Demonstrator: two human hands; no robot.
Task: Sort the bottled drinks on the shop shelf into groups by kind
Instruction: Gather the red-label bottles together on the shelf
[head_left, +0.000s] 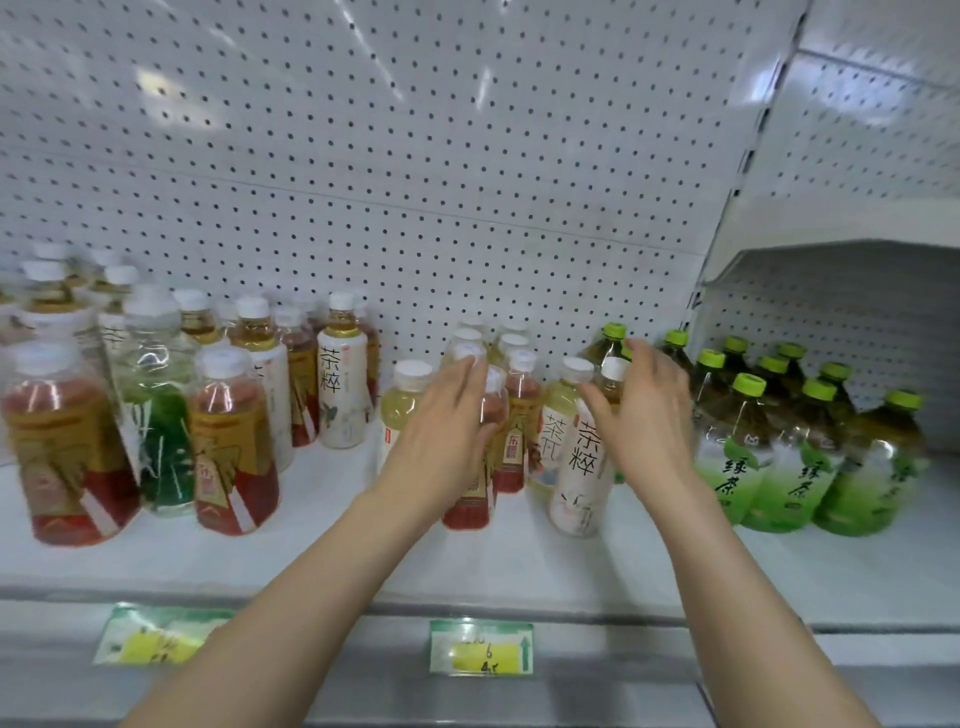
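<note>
both hands are seen spread open over a mixed cluster of white-capped bottles (511, 415) at mid-shelf (519, 566): the left hand (441, 431) against a red tea bottle (475, 478), the right hand (649, 410) beside a white-labelled bottle (579, 467), left of the green tea bottles (779, 441).

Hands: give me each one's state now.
Left hand: open, fingers against red tea bottle.
Right hand: open, fingers by white-label bottle; grip cannot be told.

White shelf (311, 561) carrying standing bottles: red tea bottles (234, 441) sitting left, white-labelled bottles (579, 467) standing centre, green-capped bottles (779, 452) clustering right.
</note>
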